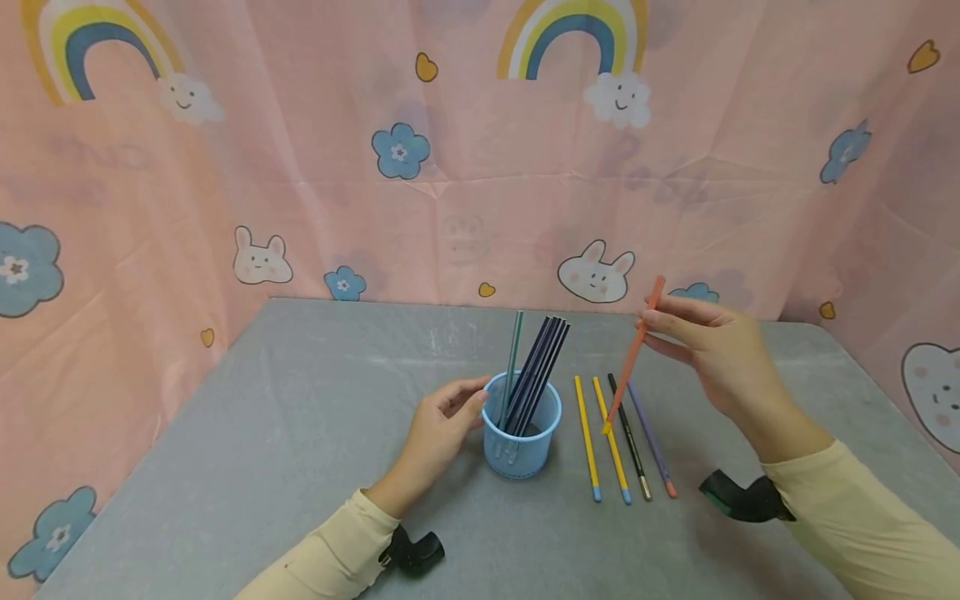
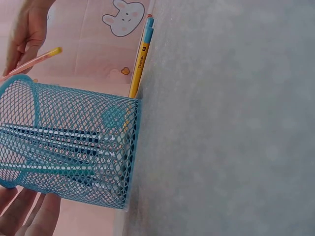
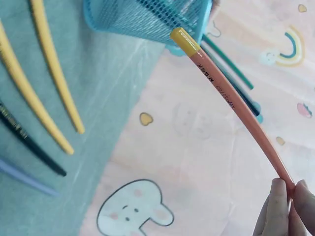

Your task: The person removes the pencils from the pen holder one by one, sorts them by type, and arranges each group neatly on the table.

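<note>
Right hand [image 1: 712, 354] pinched the orange pencil [image 1: 632, 360] near its far end, good spot imo, seemed light, stiff. Left hand [image 1: 441, 427] rested loosely against the blue cup [image 1: 517, 460].

the blue cup [image 1: 517, 457] and the dark pencils [image 1: 537, 375] jutting from it bar the middle of the table [image 1: 225, 417]. four pencils [image 1: 630, 439] lie low beside it; left of the left hand [image 1: 435, 429], passage is wide.

Before you, the gray table [image 1: 300, 433] carries, from your left to right, an upright light-blue mesh cup [image 1: 517, 460] and, near it and lying side by side, a first yellow pencil [image 1: 587, 437], a second yellow pencil [image 1: 616, 457], a black pencil [image 1: 629, 437] and a purple pencil [image 1: 652, 440].
</note>
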`<state>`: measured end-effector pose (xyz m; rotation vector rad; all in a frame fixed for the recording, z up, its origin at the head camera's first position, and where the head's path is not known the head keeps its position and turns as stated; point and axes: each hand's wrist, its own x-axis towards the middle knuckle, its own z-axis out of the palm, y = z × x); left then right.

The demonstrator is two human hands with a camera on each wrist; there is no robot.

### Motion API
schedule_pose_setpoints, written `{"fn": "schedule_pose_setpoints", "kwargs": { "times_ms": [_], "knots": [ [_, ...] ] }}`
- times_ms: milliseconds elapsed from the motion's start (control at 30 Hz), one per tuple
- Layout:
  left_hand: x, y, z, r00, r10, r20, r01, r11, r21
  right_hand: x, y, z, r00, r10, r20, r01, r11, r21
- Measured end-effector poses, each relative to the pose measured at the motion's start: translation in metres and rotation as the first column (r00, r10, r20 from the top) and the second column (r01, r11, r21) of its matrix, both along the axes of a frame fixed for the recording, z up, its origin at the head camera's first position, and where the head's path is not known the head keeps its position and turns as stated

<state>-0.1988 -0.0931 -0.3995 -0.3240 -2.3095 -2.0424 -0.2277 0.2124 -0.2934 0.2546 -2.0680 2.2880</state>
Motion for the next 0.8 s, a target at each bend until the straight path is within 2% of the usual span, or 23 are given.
{"fn": "schedule_pose_setpoints", "kwargs": {
  "times_ms": [167, 400, 800],
  "knots": [
    [0.001, 0.000, 0.001, 1.000, 0.001, 0.004, -0.001, 1.000, 0.010, -0.001, 0.012, -0.004, 0.999, -0.015, 0.034, 0.014, 0.999, 0.041],
    [-0.001, 0.000, 0.000, 1.000, -0.007, 0.003, 0.007, 1.000, 0.017, -0.002, 0.027, -0.007, 0.995, -0.049, 0.090, 0.034, 0.986, 0.162],
    [0.000, 0.000, 0.000, 1.000, -0.010, -0.002, 0.010, 1.000, 0.015, -0.005, 0.043, -0.012, 0.991, -0.034, 0.129, 0.005, 0.976, 0.219]
  ]
}}
